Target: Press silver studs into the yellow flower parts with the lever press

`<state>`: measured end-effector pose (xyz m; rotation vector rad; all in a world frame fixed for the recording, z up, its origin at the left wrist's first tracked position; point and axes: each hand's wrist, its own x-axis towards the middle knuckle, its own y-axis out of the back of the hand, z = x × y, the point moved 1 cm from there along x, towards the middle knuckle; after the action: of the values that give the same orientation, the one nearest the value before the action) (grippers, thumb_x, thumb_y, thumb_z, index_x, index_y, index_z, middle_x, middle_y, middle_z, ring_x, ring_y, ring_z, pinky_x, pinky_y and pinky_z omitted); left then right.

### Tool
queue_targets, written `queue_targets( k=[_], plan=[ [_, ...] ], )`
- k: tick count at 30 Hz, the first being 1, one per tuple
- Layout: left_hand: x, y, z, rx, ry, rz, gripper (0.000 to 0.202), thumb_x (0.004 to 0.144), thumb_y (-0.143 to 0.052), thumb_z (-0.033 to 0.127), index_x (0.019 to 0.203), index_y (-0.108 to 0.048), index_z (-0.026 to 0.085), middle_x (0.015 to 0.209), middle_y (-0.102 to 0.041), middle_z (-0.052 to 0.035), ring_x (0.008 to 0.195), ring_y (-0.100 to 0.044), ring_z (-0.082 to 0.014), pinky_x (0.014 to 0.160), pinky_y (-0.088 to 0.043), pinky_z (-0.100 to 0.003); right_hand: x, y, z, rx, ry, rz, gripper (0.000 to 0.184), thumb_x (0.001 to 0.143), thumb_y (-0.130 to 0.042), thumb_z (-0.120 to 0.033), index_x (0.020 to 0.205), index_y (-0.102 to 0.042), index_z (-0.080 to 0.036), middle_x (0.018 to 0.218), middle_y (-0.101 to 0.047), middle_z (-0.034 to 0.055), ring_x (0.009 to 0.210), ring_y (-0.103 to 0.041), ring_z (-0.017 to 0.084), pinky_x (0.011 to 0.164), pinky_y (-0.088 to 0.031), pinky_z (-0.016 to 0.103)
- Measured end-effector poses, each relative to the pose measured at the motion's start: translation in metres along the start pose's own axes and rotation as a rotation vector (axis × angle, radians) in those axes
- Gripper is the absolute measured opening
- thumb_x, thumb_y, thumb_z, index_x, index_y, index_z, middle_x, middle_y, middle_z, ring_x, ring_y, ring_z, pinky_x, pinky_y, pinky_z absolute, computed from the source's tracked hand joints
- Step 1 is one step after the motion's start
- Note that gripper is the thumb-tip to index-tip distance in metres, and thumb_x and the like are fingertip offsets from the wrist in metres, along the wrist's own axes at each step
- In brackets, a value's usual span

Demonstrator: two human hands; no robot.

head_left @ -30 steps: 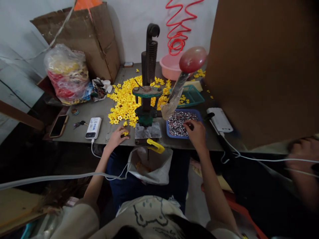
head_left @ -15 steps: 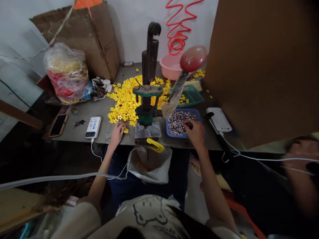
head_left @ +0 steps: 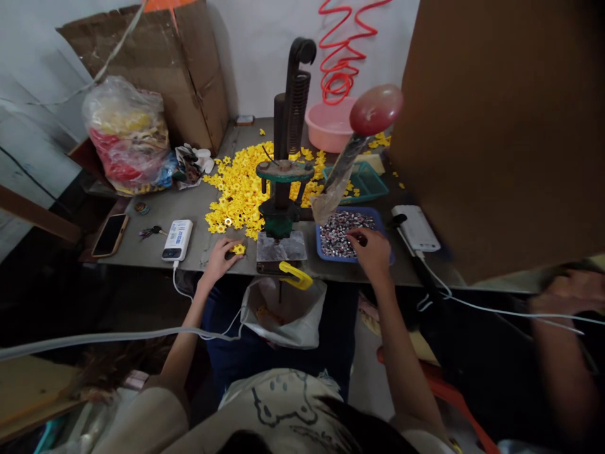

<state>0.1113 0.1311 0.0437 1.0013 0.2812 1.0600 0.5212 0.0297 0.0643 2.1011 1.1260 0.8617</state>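
Observation:
My left hand (head_left: 221, 260) rests at the table's front edge, thumb and fingers closed around a small yellow flower-shaped plastic piece (head_left: 238, 250). Over the blue tray (head_left: 323, 255) of small shiny metallic bits (head_left: 336, 232), my right hand (head_left: 372, 250) is pinched; whatever is between its fingertips is too small to make out. Between the hands stands a hand press (head_left: 278, 224) with a flat metal plate (head_left: 282, 247) at its base. Its lever, wrapped in clear film, ends in a red ball knob (head_left: 376, 110). Behind the press spreads a heap of yellow pieces (head_left: 236, 189).
An open white bag (head_left: 307, 325) sits at my lap under the press, with a yellow clip-like handle (head_left: 296, 275) above. A power bank (head_left: 178, 240) and phone (head_left: 110, 235) lie left. Cardboard (head_left: 472, 126) rises at right; another person's hand (head_left: 570, 290) is beyond.
My left hand has shifted slightly right and down, from the heap's edge onto the loose yellow piece. My right hand stays over the tray. The view has shifted slightly.

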Motion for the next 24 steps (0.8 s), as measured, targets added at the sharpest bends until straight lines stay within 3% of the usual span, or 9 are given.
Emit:
queue_targets(
  k=[7,9,12,18,24],
  plan=[
    [0.003,0.002,0.004,-0.106,0.003,0.077,0.038,0.084,-0.071,0.037,0.117,-0.067,0.019,0.106,-0.066,-0.0085,0.090,-0.063,-0.0210,0.084,-0.051,-0.033,0.000,0.004,-0.004,0.182,-0.116,0.068,0.021,0.077,-0.065,-0.038,0.082,-0.071,-0.019,0.083,-0.073,0.0090,0.078,-0.065,0.024,0.076,-0.048,0.036],
    [0.004,-0.001,0.012,-0.171,0.043,0.140,0.039,0.082,-0.074,0.037,0.115,-0.068,0.018,0.099,-0.068,-0.0072,0.079,-0.062,-0.0179,0.074,-0.050,-0.029,-0.005,0.005,-0.020,0.343,-0.110,0.077,0.024,0.075,-0.067,-0.043,0.078,-0.070,-0.019,0.082,-0.073,0.0089,0.076,-0.066,0.023,0.075,-0.049,0.035],
    [0.005,-0.009,0.035,-0.284,0.071,0.195,0.039,0.079,-0.076,0.038,0.112,-0.070,0.018,0.090,-0.069,-0.0052,0.073,-0.060,-0.0155,0.064,-0.047,-0.024,-0.022,-0.002,-0.060,0.618,-0.068,-0.023,0.028,0.073,-0.069,-0.047,0.077,-0.070,-0.019,0.079,-0.072,0.0073,0.074,-0.065,0.021,0.070,-0.051,0.033],
    [-0.002,-0.029,0.087,-0.485,0.050,0.111,0.039,0.080,-0.075,0.037,0.114,-0.069,0.018,0.092,-0.070,-0.0056,0.075,-0.062,-0.0148,0.064,-0.047,-0.023,-0.057,-0.044,-0.137,0.822,0.031,-0.249,0.024,0.076,-0.067,-0.042,0.075,-0.069,-0.019,0.083,-0.070,0.0062,0.081,-0.064,0.019,0.068,-0.050,0.027],
    [-0.012,-0.045,0.097,-0.555,0.063,0.101,0.038,0.083,-0.071,0.038,0.115,-0.068,0.017,0.102,-0.071,-0.0086,0.087,-0.066,-0.0190,0.076,-0.052,-0.027,-0.066,-0.070,-0.146,0.868,0.036,-0.279,0.023,0.074,-0.069,-0.041,0.077,-0.067,-0.018,0.085,-0.066,0.0055,0.076,-0.063,0.017,0.066,-0.051,0.027]
  ],
)
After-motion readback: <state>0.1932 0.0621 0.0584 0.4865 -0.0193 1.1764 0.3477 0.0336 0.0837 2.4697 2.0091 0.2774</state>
